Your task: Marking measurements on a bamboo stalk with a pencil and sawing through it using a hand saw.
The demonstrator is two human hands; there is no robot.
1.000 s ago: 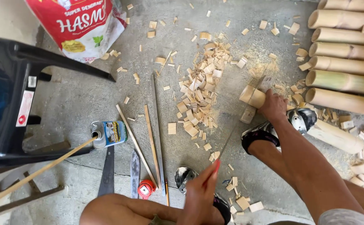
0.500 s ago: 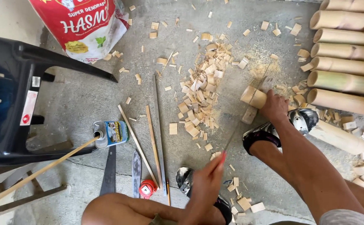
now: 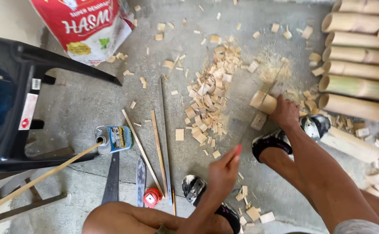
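Gripping a short bamboo section (image 3: 264, 102) with closed fingers, the right hand (image 3: 285, 113) holds it against the concrete floor (image 3: 89, 104), just beside a long thin blade (image 3: 259, 106) that runs slantwise past it. The left hand (image 3: 224, 170) is raised above the floor in front of the knee; its fingers are curled together around something small and reddish at the tips, too small to make out. A heap of pale bamboo chips (image 3: 209, 97) lies between the two hands and slightly beyond them. Whole bamboo poles (image 3: 363, 65) are stacked at the right edge. Near the left hand lie thin bamboo strips (image 3: 157, 143), two flat blades (image 3: 141, 182), a small red tape measure (image 3: 152, 197) and a tipped metal can (image 3: 113, 139). A black plastic chair (image 3: 20, 95) stands at the left, and a red-and-white sack (image 3: 85, 26) behind it.
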